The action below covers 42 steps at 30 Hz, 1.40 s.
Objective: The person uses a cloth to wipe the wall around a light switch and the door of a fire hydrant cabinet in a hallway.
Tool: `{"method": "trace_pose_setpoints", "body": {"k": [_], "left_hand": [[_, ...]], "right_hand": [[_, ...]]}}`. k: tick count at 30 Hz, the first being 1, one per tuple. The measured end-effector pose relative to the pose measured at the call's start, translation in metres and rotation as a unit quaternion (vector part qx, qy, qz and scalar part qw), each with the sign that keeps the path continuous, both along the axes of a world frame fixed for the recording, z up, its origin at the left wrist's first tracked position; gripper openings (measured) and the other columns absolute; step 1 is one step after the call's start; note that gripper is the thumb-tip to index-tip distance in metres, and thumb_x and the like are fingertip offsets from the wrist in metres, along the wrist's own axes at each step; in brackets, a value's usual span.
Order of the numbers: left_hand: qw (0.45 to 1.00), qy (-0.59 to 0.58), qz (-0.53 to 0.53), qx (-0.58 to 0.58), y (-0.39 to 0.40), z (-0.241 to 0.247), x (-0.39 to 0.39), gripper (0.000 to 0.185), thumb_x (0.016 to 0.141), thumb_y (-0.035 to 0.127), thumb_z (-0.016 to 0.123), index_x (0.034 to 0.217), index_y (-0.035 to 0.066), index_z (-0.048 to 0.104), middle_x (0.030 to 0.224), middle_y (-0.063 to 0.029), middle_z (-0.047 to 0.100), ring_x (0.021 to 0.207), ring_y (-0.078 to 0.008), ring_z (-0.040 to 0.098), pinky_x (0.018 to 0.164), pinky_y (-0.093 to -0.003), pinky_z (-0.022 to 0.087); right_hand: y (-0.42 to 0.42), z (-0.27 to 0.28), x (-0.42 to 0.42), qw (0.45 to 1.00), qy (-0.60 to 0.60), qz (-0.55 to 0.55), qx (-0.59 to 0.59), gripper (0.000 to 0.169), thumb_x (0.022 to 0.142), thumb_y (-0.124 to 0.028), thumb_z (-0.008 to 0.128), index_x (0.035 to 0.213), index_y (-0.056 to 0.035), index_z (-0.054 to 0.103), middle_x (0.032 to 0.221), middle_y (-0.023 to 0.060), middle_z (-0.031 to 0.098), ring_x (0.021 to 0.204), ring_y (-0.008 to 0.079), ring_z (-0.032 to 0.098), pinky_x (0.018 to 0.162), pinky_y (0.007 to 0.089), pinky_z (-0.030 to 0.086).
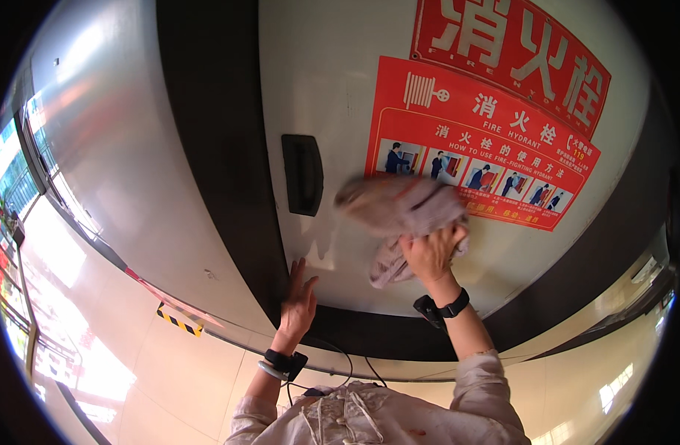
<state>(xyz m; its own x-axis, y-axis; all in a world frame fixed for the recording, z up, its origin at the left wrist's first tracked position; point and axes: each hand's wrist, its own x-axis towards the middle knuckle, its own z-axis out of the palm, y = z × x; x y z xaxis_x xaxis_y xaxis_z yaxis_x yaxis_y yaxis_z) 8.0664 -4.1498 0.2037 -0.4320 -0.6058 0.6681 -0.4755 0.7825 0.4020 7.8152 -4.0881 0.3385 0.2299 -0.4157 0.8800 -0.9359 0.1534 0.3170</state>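
My right hand (433, 253) grips a greyish-pink cloth (398, 208), its far part blurred and spread over the lower left of a red instruction sign (484, 144). The sign is on a pale fire hydrant cabinet door (329, 100). My left hand (300, 308) holds nothing and has its fingers apart. It is close to the door's lower left corner, by the dark frame (212, 139); whether it touches the surface I cannot tell. Up and left of the cloth, a black recessed handle (303, 175) is set into the door.
A larger red sign (512, 50) overlaps the top of the instruction sign. Black cables (348, 361) hang near my left wrist. Yellow-and-black striped tape (178, 320) marks the shiny tiled floor (190, 378) at lower left. Metal railings (17, 295) stand by bright windows at far left.
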Motion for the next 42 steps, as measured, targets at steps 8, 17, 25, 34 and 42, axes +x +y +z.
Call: {"method": "trace_pose_setpoints", "body": {"k": [8,17,25,34,42], "left_hand": [[0.987,0.088,-0.015,-0.13,-0.002,0.039,-0.034,0.041,0.08,-0.006,0.05,0.119,0.006,0.045,0.14,-0.0222,0.036,0.13,-0.0466,0.03,0.102,-0.0516,0.034],[0.984,-0.021,-0.002,-0.176,-0.01,0.042,-0.041,0.046,0.081,0.001,0.054,0.125,0.01,0.042,0.146,-0.0195,0.028,0.137,-0.0431,0.017,0.108,-0.0546,0.017],[0.976,0.013,-0.038,-0.213,-0.011,0.057,-0.081,0.047,0.082,0.007,0.059,0.126,0.014,0.046,0.146,-0.0158,0.029,0.137,-0.0394,0.019,0.105,-0.0546,0.019],[0.966,0.012,-0.061,-0.25,-0.023,0.061,-0.106,0.047,0.083,0.012,0.06,0.127,0.015,0.046,0.147,-0.0156,0.028,0.137,-0.0379,0.017,0.105,-0.0535,0.018],[0.95,-0.035,-0.006,-0.309,-0.026,0.052,-0.13,0.044,0.088,0.023,0.054,0.13,0.017,0.044,0.147,-0.0187,0.026,0.137,-0.0386,0.019,0.105,-0.0573,0.012]], "right_hand": [[0.001,-0.113,-0.024,0.974,0.129,0.12,0.139,0.014,0.074,-0.03,0.058,0.084,-0.0204,0.057,0.096,-0.0009,0.056,0.097,0.0185,0.051,0.084,0.0482,0.028],[0.06,-0.054,-0.091,0.957,-0.199,-0.14,-0.16,0.041,0.08,-0.022,0.047,0.117,-0.0052,0.052,0.116,0.0151,0.054,0.105,0.0349,0.045,0.086,0.05,0.027],[0.016,-0.136,-0.033,0.979,-0.193,-0.041,-0.042,0.026,0.078,-0.029,0.058,0.096,-0.0096,0.061,0.107,0.0136,0.055,0.106,0.0323,0.049,0.084,0.0541,0.029],[0.083,-0.046,-0.142,0.867,-0.366,-0.138,-0.308,0.055,0.078,-0.019,0.049,0.128,0.0003,0.043,0.133,0.0239,0.037,0.12,0.0385,0.035,0.099,0.0515,0.022],[0.074,-0.166,-0.097,0.851,-0.445,-0.157,-0.229,0.034,0.085,-0.015,0.044,0.112,0.0056,0.048,0.118,0.0298,0.046,0.109,0.0454,0.041,0.097,0.053,0.026]]}}
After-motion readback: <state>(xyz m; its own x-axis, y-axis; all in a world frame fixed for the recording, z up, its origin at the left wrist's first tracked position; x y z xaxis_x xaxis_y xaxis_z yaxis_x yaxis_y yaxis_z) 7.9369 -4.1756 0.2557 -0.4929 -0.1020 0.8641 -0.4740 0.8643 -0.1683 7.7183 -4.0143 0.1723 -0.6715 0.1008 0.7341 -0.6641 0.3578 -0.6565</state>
